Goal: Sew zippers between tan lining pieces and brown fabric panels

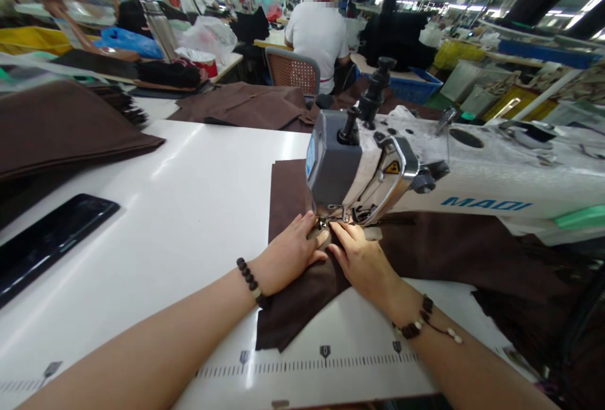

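Brown fabric [302,315] lies under the head of a white and grey sewing machine [340,158] and spreads out to the right beneath its arm. My left hand [295,246] rests on the cloth just left of the presser foot [323,222], fingers stretched forward and thumb out to the side. To the right of the foot, my right hand [362,259] presses the cloth with fingers extended, their tips close to the needle area. Both hands lie over the fabric without grasping it. The needle itself is too small to make out.
A folded brown fabric stack [70,126] sits at the left, with a dark phone-like slab [51,240] in front. More brown cloth [246,104] lies along the table's back edge. A person in white [316,38] sits ahead. A ruler scale [302,369] marks the front edge.
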